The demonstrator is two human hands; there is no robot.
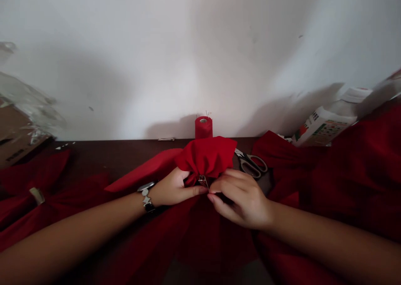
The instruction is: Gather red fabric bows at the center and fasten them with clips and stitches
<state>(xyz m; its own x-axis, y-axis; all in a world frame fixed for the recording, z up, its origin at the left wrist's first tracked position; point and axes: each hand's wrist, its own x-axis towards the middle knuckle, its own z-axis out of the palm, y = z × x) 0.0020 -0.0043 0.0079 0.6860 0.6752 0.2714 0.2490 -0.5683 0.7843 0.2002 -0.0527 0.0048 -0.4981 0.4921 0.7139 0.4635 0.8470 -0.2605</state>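
My left hand, with a watch at its wrist, is closed round the gathered middle of a red fabric bow. A small metal clip sits at the gathers, beside my left thumb. Close against it, my right hand pinches a thin needle between thumb and forefinger; its tip by the cloth is too small to make out. The bow's upper part fans out above both hands, and red cloth hangs below them.
A red thread spool with pins stands by the wall. Black-handled scissors lie right of the bow. A white-capped bottle and heaped red fabric are at right. At left are another bow and a cardboard box.
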